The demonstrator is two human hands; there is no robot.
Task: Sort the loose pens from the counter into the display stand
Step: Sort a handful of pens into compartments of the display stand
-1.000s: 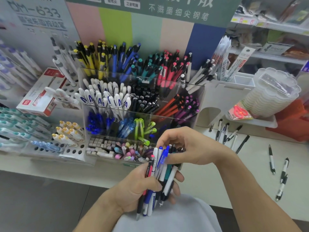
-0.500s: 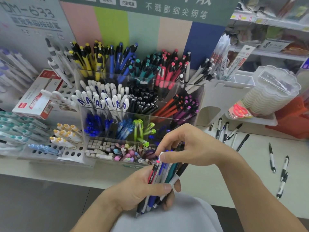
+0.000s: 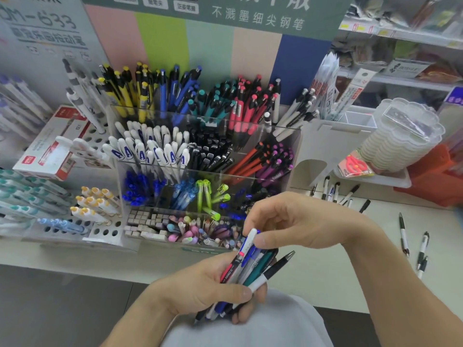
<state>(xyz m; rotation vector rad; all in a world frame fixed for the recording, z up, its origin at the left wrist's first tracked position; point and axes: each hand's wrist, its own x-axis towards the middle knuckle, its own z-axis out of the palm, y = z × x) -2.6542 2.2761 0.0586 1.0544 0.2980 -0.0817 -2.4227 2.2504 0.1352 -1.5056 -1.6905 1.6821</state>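
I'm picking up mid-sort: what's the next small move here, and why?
Probably draw the white pen with the blue clip out of the bundle of pens and carry it to the compartment of white pens with blue clips. The right hand already pinches its top while the left hand grips the bundle.

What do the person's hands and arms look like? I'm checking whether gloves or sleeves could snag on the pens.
Both are bare: the left hand and right hand wear no gloves, rings or watch that can be seen, and no sleeve covers either forearm as far as the frame shows. A pale grey-white garment lies below the hands.
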